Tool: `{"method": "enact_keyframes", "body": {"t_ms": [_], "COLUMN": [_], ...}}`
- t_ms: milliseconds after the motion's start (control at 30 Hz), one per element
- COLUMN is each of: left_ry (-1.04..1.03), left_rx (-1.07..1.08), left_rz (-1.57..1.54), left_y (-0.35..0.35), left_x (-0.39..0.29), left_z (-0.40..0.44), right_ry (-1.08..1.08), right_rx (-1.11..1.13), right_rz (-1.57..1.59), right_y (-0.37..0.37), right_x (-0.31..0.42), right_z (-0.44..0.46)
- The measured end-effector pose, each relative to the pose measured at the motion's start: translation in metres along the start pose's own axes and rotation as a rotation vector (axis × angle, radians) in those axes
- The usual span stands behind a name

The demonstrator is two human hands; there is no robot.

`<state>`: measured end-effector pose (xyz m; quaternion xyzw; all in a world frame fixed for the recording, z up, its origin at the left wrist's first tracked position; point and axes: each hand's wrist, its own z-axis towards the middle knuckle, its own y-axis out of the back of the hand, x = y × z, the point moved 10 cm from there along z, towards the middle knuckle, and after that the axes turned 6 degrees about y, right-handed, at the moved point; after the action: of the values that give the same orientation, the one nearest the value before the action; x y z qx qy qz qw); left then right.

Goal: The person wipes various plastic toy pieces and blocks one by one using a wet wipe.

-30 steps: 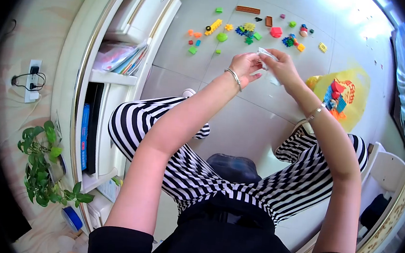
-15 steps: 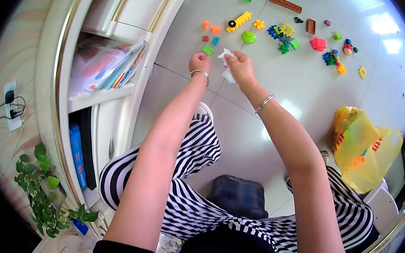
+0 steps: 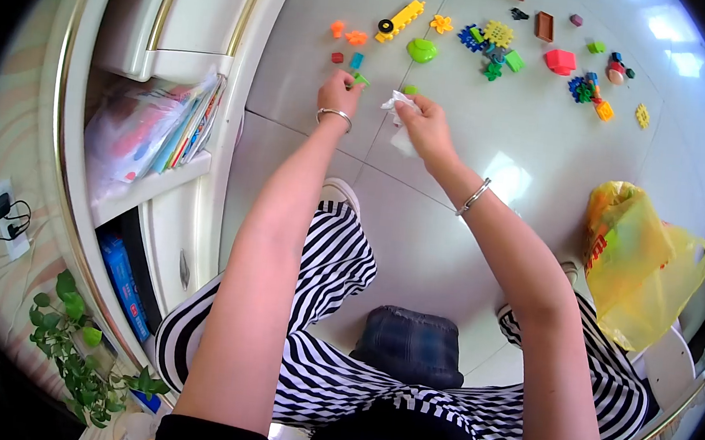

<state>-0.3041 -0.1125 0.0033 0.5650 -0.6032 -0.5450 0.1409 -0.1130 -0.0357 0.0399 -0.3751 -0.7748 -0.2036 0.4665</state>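
Observation:
My left hand (image 3: 340, 96) is closed, with a small green toy piece (image 3: 361, 79) held at its fingertips above the floor. My right hand (image 3: 428, 128) pinches a crumpled white tissue (image 3: 404, 140), which hangs below the fingers. Just beyond the right fingertips a bit of green (image 3: 411, 89) shows, partly covered. Near the left hand lie a red block (image 3: 337, 58), a blue block (image 3: 356, 60) and two orange pieces (image 3: 356, 38). Farther out are a yellow piece with a black wheel (image 3: 400, 20), a rounded light green piece (image 3: 423, 51) and a yellow flower piece (image 3: 442, 24).
Joined gear pieces (image 3: 497, 36), a pink-red block (image 3: 561, 62) and brown pieces (image 3: 545, 26) spread across the tiled floor (image 3: 419, 226). A yellow plastic bag (image 3: 635, 270) stands right. At left is a white cabinet (image 3: 189, 72) holding books. A dark stool (image 3: 408, 346) sits between the legs.
The green piece in my left hand has turned and shows a narrower side. My hands are slightly farther apart. A bit of green has appeared beyond the tissue, and the whole view has shifted.

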Motion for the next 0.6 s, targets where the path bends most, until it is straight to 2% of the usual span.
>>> {"method": "enact_keyframes", "body": {"t_ms": [33,100,133,200,233,300,333,400,433,500,600], "left_ry": [-0.015,-0.115,-0.141,-0.078,-0.107,-0.1,-0.128,-0.096,-0.115,-0.183,-0.2], "left_rx": [-0.003,0.118,0.111,0.428,0.428,0.671,0.677,0.881,0.886,1.034,1.069], "left_rz": [-0.003,-0.302,-0.315,-0.688,-0.699,-0.876,-0.881,-1.032,-1.03,-1.1,-1.165], "left_y": [-0.002,-0.016,-0.002,0.005,0.021,0.037,0.058,0.09,0.105,0.125,0.134], "left_x": [-0.005,-0.031,-0.058,-0.111,-0.133,-0.177,-0.198,-0.237,-0.248,-0.271,-0.283], "left_z": [-0.004,-0.019,-0.035,-0.082,-0.1,-0.147,-0.171,-0.232,-0.256,-0.308,-0.36], "right_ry": [0.012,0.044,0.069,0.169,0.192,0.294,0.314,0.491,0.514,0.609,0.713], "right_rx": [-0.011,0.026,0.012,0.008,-0.009,0.011,-0.007,0.007,-0.033,-0.04,-0.044], "right_rz": [0.001,-0.056,-0.063,-0.123,-0.134,-0.202,-0.211,-0.294,-0.232,-0.256,-0.279], "right_y": [0.011,0.034,0.049,0.08,0.097,0.125,0.139,0.155,0.161,0.169,0.168], "right_x": [0.009,0.032,0.048,0.086,0.108,0.156,0.179,0.236,0.259,0.287,0.294], "right_z": [-0.008,-0.025,-0.035,-0.057,-0.072,-0.108,-0.129,-0.182,-0.212,-0.26,-0.308]}}
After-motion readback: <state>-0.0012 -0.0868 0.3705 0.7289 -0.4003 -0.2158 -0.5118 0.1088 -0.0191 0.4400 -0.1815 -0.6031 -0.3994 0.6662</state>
